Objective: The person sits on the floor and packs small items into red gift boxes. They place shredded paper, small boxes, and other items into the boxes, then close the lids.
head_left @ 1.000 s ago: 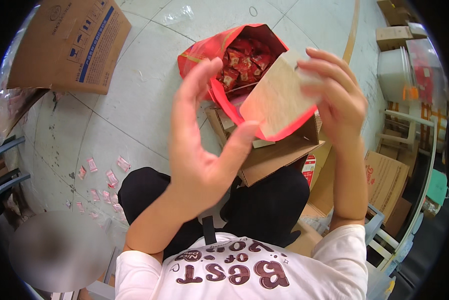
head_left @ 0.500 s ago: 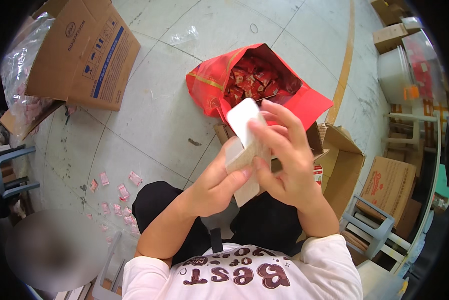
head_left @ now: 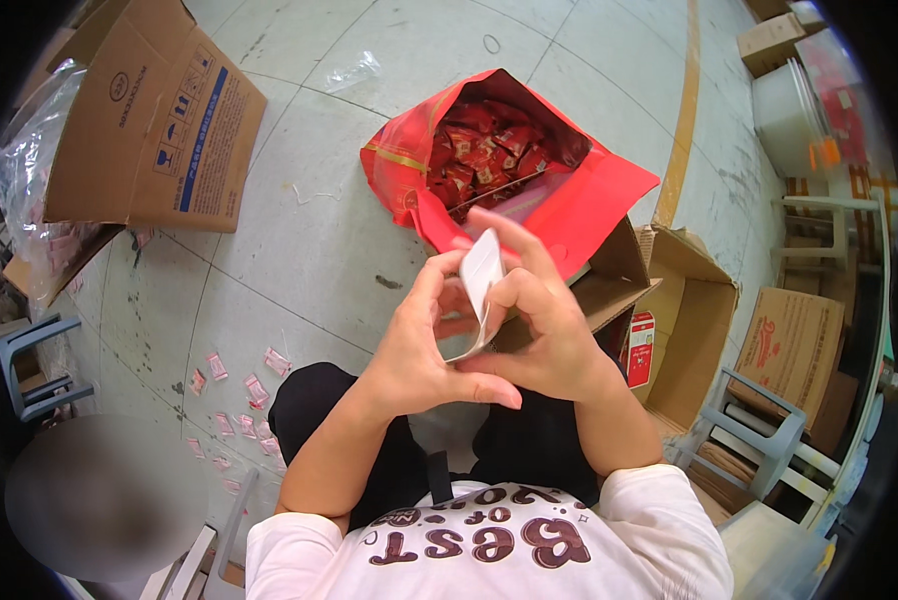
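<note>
While tiled floor [head_left: 299, 270] stretches leftward, I have the red bag's flap [head_left: 609, 200] close ahead. Half-curled, my left hand [head_left: 412, 350] and right hand [head_left: 554, 335] hold a thin, bent whitish card [head_left: 482, 268] just beyond the knees [head_left: 314, 410].

Thin beige-and-white card piece [head_left: 482, 270]: flat, beige face upward, half a second ago; now bowed and turned nearly edge-on. Bare left hand [head_left: 409, 350] and bare right hand [head_left: 547, 325]: wide apart a second ago, now close together around it.
</note>
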`<action>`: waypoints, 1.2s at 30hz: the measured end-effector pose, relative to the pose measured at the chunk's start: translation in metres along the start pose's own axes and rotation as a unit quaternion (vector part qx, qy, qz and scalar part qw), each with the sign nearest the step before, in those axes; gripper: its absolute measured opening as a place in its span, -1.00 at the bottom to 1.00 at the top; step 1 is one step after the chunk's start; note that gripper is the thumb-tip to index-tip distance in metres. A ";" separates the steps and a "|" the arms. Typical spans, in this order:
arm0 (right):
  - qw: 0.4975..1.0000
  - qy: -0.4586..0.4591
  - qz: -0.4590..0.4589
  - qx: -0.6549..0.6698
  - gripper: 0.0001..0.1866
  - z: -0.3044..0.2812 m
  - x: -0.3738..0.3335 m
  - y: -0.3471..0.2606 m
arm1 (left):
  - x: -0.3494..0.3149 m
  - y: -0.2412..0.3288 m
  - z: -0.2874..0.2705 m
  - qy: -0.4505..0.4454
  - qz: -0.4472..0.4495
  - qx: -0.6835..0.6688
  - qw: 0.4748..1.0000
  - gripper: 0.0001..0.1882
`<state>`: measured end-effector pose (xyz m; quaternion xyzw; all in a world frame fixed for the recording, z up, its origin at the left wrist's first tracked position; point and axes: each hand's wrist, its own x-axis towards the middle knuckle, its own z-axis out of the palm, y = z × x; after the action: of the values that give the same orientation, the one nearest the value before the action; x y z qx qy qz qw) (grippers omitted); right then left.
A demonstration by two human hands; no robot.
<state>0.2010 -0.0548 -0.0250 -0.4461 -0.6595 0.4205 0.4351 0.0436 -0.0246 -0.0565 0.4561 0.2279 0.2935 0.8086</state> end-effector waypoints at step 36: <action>0.930 0.180 0.236 0.217 -0.37 0.064 -0.085 -0.061 | -0.094 -0.031 0.031 0.122 0.061 0.114 0.984 -0.20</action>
<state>0.1457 -0.1617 -0.0013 -0.5513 -0.3383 0.5565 0.5214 0.0037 -0.1201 -0.0589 0.5192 0.3284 0.3680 0.6979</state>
